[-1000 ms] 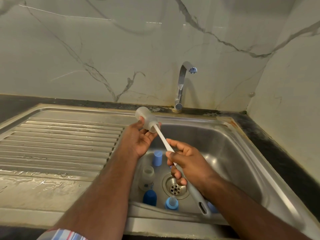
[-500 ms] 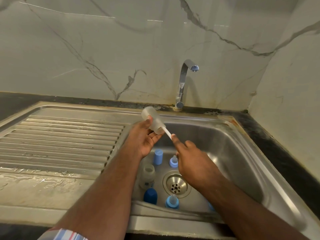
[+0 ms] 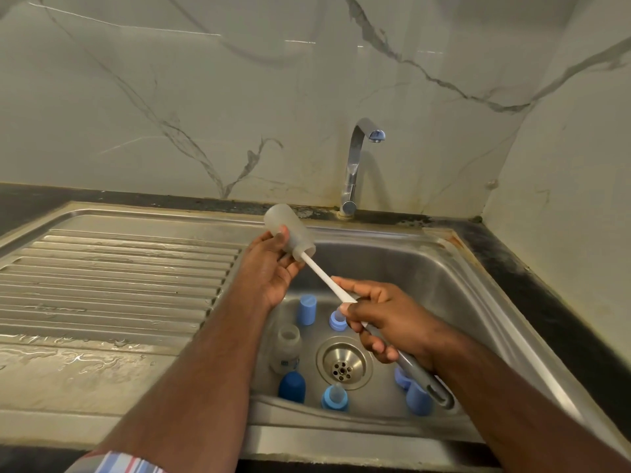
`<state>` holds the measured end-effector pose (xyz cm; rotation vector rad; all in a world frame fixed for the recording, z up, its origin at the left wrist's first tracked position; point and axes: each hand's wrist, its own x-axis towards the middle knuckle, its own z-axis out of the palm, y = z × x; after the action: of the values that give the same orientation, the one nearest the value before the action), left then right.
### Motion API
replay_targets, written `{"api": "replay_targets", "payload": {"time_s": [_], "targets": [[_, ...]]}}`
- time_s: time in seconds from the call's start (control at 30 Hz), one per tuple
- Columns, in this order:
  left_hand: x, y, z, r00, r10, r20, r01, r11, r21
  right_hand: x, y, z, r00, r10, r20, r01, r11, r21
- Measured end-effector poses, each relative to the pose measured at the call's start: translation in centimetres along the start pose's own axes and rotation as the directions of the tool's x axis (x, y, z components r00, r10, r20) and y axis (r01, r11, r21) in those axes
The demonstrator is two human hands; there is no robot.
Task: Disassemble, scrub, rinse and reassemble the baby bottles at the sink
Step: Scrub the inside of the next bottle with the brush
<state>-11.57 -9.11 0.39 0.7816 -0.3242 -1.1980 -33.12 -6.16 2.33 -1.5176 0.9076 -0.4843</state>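
My left hand (image 3: 273, 268) holds a frosted clear bottle body (image 3: 290, 233) tilted above the left rim of the sink basin (image 3: 478, 302), mouth facing down and right. My right hand (image 3: 386, 322) grips the bottle brush (image 3: 327, 283) by its white and grey handle; the brush head is inside the bottle and hidden. On the basin floor stand another clear bottle body (image 3: 286, 348), a dark blue cap (image 3: 292, 387), a light blue cap (image 3: 306, 308), and blue collars with teats (image 3: 335, 397) (image 3: 338, 319).
The chrome tap (image 3: 355, 165) rises behind the basin, with no water running. The drain (image 3: 343, 365) sits in the basin floor. A wet ribbed draining board (image 3: 112, 278) lies to the left. More blue parts (image 3: 416, 397) stand at the basin's front right, under the brush handle.
The brush went deep into the bottle half a second ago, my right hand close to its mouth. It has been drawn back out, showing the white shaft again.
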Motion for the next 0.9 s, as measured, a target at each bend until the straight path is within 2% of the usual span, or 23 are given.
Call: {"api": "replay_targets", "payload": {"time_s": [0.17, 0.33, 0.53, 0.63, 0.73, 0.9], "targets": [[0.5, 0.4, -0.4, 0.994, 0.029, -0.106, -0.037, 0.997, -0.073, -0.4, 0.2, -0.2, 1.0, 0.005, 0.01, -0.005, 0.998, -0.066], [1.4, 1.1, -1.2, 0.968, 0.118, -0.22, -0.151, 0.978, -0.14, -0.6, 0.6, -0.9, 1.0, 0.006, -0.016, -0.008, 0.994, -0.113], [1.3, 0.8, -1.2, 0.96, 0.15, -0.238, -0.166, 0.985, -0.046, -0.3, 0.9, -1.6, 0.996, -0.028, -0.09, 0.011, 0.981, -0.191], [1.2, 0.7, -1.2, 0.959, 0.168, -0.23, -0.168, 0.986, 0.02, -0.1, 1.0, -1.9, 0.967, -0.1, -0.236, 0.053, 0.979, -0.199], [1.0, 0.2, -0.8, 0.966, 0.186, -0.182, -0.166, 0.979, 0.118, 0.1, 1.1, -1.8, 0.917, -0.212, -0.338, 0.115, 0.952, -0.284], [1.0, 0.2, -0.9, 0.973, 0.168, -0.16, -0.141, 0.976, 0.165, 1.0, 1.8, -2.2, 0.94, -0.185, -0.286, -0.001, 0.839, -0.545]]}}
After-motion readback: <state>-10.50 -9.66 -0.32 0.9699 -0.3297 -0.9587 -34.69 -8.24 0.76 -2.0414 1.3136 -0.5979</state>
